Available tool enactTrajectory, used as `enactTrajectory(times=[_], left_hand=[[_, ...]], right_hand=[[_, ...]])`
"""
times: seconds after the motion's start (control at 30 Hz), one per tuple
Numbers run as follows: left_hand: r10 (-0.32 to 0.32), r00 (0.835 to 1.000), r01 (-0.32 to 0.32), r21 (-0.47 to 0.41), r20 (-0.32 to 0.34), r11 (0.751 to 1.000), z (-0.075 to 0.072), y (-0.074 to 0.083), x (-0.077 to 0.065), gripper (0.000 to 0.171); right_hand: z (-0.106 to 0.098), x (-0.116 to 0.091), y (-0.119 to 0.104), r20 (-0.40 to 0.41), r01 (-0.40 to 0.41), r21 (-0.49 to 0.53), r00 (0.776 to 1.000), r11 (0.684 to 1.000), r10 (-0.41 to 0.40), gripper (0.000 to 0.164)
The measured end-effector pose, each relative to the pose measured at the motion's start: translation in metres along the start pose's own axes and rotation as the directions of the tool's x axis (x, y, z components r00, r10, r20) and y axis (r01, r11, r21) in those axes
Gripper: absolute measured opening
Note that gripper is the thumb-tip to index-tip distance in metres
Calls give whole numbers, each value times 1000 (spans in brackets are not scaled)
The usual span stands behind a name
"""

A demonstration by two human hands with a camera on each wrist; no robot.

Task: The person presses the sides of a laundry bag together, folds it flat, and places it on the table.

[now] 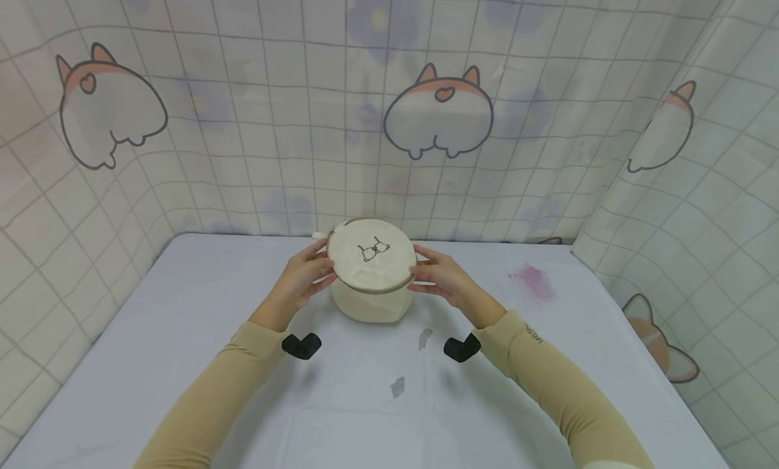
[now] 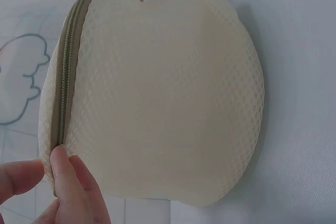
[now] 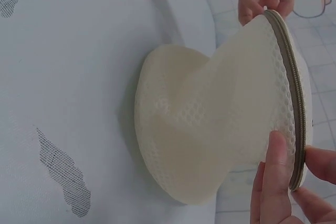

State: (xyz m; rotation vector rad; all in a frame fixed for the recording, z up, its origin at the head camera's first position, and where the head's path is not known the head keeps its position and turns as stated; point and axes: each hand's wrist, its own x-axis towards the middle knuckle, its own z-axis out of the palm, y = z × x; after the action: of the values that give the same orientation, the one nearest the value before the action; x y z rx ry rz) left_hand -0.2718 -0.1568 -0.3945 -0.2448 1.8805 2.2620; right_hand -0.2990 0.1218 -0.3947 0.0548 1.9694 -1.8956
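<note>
A cream mesh laundry bag (image 1: 372, 307) stands on the table, its round lid (image 1: 368, 269) tilted toward me and printed with a small dark line drawing. An olive zipper (image 2: 65, 77) runs round the lid's edge, and it looks closed along the part that shows. My left hand (image 1: 309, 274) pinches the rim on the left side, its fingers (image 2: 68, 179) over the zipper band. On the opposite side, my right hand (image 1: 447, 278) pinches the rim between thumb and fingers (image 3: 276, 166). The mesh wall sags and folds inward below the lid in the right wrist view.
A white cloth covers the table (image 1: 182, 334). Grey patches (image 1: 397, 387) mark it in front of the bag, and a pink stain (image 1: 533, 282) lies to the right. A checked curtain with cartoon animals (image 1: 439, 114) hangs behind and at both sides.
</note>
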Motion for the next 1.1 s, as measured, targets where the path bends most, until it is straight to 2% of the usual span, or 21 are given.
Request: enactTrajectory(times=[0.43,0.83,1.1], left_hand=[[-26,1000,26,-14,-6,1000,-1,-5,3,70],[-39,999,38,-16,-24,999,-3,-5,5,69],[-41,999,41,-53,-7,998,-2,-8,6,69]], right_hand=[[-2,3,6,26,13,8,1000,1000,-14,68],[0,6,6,17,6,14,1000,1000,-6,66],[-1,8,11,2,-11,36,1000,999,11,66]])
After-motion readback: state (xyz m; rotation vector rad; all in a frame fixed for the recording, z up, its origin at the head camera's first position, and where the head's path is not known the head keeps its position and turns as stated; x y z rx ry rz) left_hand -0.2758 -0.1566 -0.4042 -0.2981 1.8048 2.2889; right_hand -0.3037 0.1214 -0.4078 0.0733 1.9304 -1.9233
